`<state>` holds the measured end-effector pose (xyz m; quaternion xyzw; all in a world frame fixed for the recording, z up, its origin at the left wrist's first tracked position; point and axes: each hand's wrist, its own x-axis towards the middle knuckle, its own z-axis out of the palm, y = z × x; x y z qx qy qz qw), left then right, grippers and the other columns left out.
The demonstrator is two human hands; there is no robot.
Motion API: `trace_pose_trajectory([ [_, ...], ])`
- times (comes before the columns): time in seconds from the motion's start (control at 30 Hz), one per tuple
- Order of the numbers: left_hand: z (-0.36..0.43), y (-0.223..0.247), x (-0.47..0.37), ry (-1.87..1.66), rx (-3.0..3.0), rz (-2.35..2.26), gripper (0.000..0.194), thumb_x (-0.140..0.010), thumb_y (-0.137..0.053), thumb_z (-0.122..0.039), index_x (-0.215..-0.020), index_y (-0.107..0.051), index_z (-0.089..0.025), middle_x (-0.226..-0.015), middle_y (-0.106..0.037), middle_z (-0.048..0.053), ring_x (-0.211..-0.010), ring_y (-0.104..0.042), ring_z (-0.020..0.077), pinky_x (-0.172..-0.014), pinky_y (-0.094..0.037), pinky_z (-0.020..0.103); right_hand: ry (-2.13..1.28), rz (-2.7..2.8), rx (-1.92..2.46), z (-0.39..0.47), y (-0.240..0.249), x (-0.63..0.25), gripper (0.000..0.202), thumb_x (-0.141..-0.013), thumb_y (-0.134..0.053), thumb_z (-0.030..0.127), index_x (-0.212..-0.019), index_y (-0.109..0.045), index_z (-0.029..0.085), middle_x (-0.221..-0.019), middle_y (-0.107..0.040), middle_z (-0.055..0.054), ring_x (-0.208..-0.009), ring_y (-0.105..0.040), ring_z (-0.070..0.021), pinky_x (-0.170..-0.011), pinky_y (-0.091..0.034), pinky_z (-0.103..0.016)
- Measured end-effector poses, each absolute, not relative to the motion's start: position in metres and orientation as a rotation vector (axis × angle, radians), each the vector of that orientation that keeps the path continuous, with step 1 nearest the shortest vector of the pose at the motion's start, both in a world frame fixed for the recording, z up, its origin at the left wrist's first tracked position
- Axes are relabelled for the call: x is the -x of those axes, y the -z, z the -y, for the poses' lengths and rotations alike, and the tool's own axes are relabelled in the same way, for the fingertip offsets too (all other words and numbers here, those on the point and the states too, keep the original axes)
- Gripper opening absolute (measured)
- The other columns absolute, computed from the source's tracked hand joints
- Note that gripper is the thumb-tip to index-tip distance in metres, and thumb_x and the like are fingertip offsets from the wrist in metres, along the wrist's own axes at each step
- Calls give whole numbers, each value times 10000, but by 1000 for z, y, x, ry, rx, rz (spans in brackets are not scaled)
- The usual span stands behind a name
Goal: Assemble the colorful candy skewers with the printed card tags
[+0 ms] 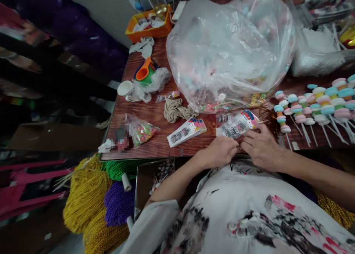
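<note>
At the table's front edge my left hand (222, 150) is closed, its fingers curled in toward my right hand. My right hand (260, 146) is pressed together at the fingers beside it. Between and just beyond them lies a clear packet with a printed label card (237, 124); both hands meet at its near edge, and what the fingertips pinch is hidden. A stack of similar printed cards (187, 132) rests to the left. Behind the hands is a large clear plastic bag (222, 50) of pastel pieces. Skewers of pastel candy-like discs (299, 108) lie to the right.
A small bag of colourful pieces (142, 131), a beige cloth (177, 109), a tape dispenser (144, 73), a white cup (125, 88) and an orange tray (149, 32) stand on the left. Yellow cord bundles (85, 195) and an open box (144, 183) are below the table edge.
</note>
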<state>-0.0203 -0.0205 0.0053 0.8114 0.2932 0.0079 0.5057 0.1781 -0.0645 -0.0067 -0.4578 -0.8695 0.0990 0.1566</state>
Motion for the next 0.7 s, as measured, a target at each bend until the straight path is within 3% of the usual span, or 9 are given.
trace_pose_trajectory([
  [0.07, 28, -11, 20, -73, -2362, -833, 229, -902, -417, -228, -793, -596, -133, -861, -641, 117, -886, -564, 219, -880, -436, 412, -453, 2466, 1366, 69, 6, -172, 227, -887, -489, 161, -709, -622, 207, -733, -679, -31, -727, -571, -170, -733, -367, -363],
  [0.13, 31, -10, 22, -163, -2448, -903, 239, -898, -403, -201, -805, -611, -128, -855, -643, 117, -882, -567, 221, -883, -428, 418, -471, 2353, 1457, 74, 2, -167, 188, -899, -479, 168, -853, -660, 183, -886, -711, -64, -842, -595, -189, -732, -348, -359],
  [0.2, 27, -5, 26, -270, -2208, -909, 272, -914, -401, -248, -795, -613, -126, -803, -635, 83, -813, -575, 189, -827, -448, 359, -222, 2219, 1503, 78, -2, -163, 227, -910, -490, 194, -1064, -656, 193, -1100, -699, -95, -1050, -568, -241, -828, -323, -411],
  [0.27, 20, 2, 31, -248, -1771, -815, 295, -913, -432, -330, -792, -605, -124, -732, -614, 43, -700, -563, 143, -720, -454, 286, 20, 2181, 1380, 81, -3, -162, 282, -914, -514, 205, -1170, -625, 247, -1181, -684, -68, -1145, -518, -252, -913, -266, -467],
  [0.37, 10, 10, 36, -14, -1221, -608, 350, -845, -558, -458, -770, -586, -117, -644, -582, 18, -573, -522, 104, -595, -420, 234, 58, 2299, 1100, 84, 3, -163, 228, -918, -497, 156, -1034, -663, 262, -898, -716, 2, -998, -545, -186, -952, -232, -467],
  [0.47, 7, 11, 35, 84, -1217, -531, 401, -827, -593, -500, -737, -579, -110, -654, -574, 21, -598, -518, 100, -607, -413, 230, -63, 2454, 1105, 83, 12, -168, 223, -905, -463, 126, -798, -646, 197, -678, -632, 1, -835, -526, -167, -923, -252, -455],
  [0.6, 16, 2, 28, -18, -1831, -607, 358, -928, -461, -366, -685, -571, -127, -632, -517, -8, -620, -457, 90, -633, -375, 221, -561, 2473, 1307, 77, 16, -176, 197, -868, -486, 137, -722, -615, 164, -693, -636, -24, -737, -524, -158, -786, -311, -371],
  [0.7, 26, -5, 21, -50, -2160, -583, 321, -955, -411, -316, -804, -631, -139, -745, -604, 35, -724, -524, 126, -726, -413, 251, -990, 2324, 1396, 71, 11, -180, 251, -926, -476, 232, -737, -631, 175, -747, -663, -24, -730, -567, -141, -681, -332, -296],
])
